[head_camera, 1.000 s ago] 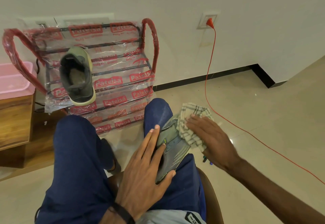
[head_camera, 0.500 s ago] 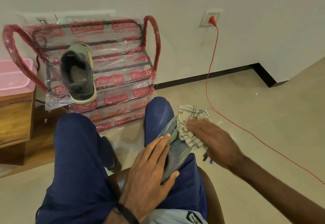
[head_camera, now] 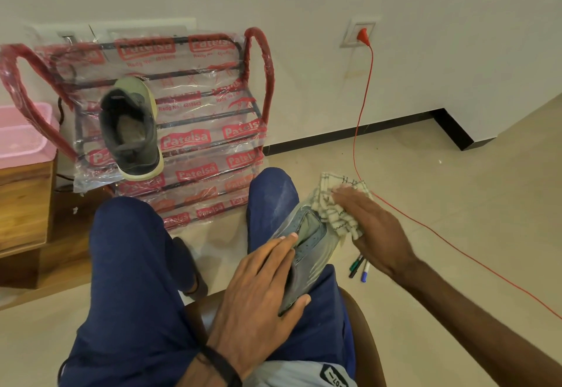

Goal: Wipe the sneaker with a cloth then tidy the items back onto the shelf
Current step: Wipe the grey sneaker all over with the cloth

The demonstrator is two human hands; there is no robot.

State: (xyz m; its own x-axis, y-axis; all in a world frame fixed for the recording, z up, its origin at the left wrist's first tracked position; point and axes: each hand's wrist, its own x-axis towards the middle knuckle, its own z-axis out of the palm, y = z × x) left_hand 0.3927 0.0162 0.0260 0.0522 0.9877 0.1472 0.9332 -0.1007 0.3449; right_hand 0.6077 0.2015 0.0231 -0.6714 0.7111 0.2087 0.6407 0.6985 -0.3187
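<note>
A grey sneaker [head_camera: 310, 243] lies on my right thigh, toe pointing away from me. My left hand [head_camera: 258, 289] holds it down, fingers laid along its upper and thumb hooked round the heel end. My right hand [head_camera: 374, 234] presses a checked white cloth [head_camera: 337, 204] flat against the sneaker's toe and right side. The cloth is bunched under the palm, and the thumb is hidden. A second grey sneaker [head_camera: 130, 131] with a pale sole sits on the plastic-wrapped red shelf rack [head_camera: 213, 106] ahead.
Several pens [head_camera: 359, 268] lie on the floor by my right leg. A red cable [head_camera: 362, 113] runs from a wall socket across the floor. A pink basket [head_camera: 21, 134] stands on a wooden cabinet [head_camera: 24, 204] at left. I sit on a brown chair [head_camera: 362, 326].
My right hand has slid the cloth forward along the sneaker toward its toe. My left hand keeps the same hold on the shoe.
</note>
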